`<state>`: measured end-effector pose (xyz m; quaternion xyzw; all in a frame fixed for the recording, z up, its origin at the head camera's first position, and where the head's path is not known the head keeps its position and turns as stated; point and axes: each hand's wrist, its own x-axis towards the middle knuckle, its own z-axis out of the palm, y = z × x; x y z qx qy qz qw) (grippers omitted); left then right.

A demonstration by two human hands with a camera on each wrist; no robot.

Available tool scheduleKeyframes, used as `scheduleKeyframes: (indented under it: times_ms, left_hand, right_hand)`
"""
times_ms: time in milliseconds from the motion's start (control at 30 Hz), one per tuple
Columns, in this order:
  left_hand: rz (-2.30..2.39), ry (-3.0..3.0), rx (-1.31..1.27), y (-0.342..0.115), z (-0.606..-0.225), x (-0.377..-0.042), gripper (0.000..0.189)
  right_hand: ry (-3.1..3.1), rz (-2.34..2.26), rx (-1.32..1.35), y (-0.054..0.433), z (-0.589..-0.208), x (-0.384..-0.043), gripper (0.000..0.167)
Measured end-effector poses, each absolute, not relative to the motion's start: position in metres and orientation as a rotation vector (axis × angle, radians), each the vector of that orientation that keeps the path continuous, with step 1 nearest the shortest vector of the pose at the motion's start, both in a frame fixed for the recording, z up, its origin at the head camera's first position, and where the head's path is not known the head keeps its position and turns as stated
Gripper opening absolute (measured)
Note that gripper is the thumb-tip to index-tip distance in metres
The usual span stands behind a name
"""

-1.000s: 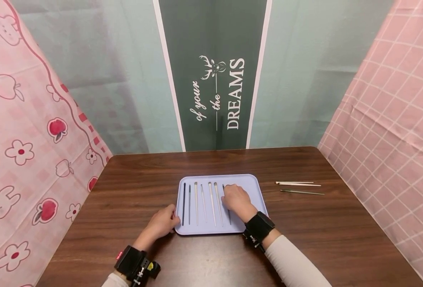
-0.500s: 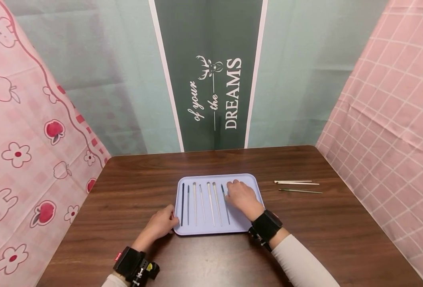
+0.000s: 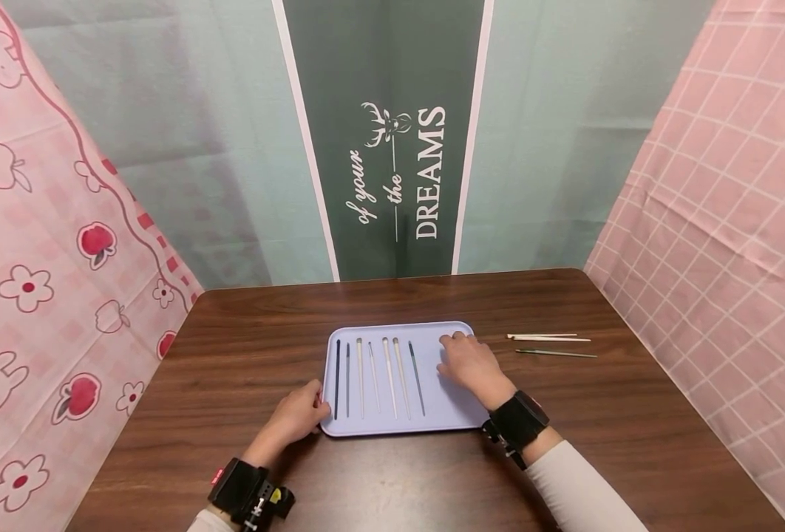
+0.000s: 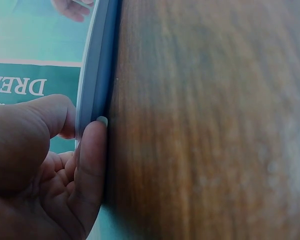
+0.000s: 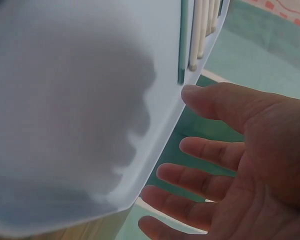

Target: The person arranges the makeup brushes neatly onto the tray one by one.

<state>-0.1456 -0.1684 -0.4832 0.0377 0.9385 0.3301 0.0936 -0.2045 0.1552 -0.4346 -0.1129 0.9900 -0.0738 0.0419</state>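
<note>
A lilac tray lies on the table with several slim makeup brushes side by side on its left and middle part. My left hand pinches the tray's left edge near the front corner; the left wrist view has the thumb and a finger on either side of the rim. Over the tray's right part hovers my right hand, fingers spread and holding nothing. To its left, the dark green brush ends the row. Part of the tray's right edge is hidden under this hand.
Right of the tray, pale brushes and a green brush lie on the brown wooden table. A green printed curtain hangs behind, with pink cloths at both sides.
My right hand has let go of the dark green brush, which stays on the tray, and has moved right. The left hand keeps its grip on the tray edge.
</note>
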Motion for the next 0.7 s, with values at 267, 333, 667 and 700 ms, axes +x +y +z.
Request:
scheduleKeyframes:
  times_ms: [267, 333, 667, 700]
  left_hand:
    - [0.983, 2.786, 0.119, -0.169, -0.483, -0.144, 0.014]
    - [0.983, 2.783, 0.116, -0.169, -0.484, -0.144, 0.013]
    - [0.977, 2.775, 0.102, -0.17, -0.485, -0.146, 0.013]
    - [0.975, 2.777, 0.105, -0.17, -0.485, -0.146, 0.013]
  right_hand:
    - [3.019, -0.248, -0.289, 0.172, -0.435, -0.201, 0.051]
    - [3.012, -0.248, -0.272, 0.177, -0.436, -0.2, 0.052]
    - [2.997, -0.283, -0.191, 0.206, -0.442, -0.197, 0.055]
    - [2.994, -0.287, -0.187, 0.209, -0.442, -0.197, 0.055]
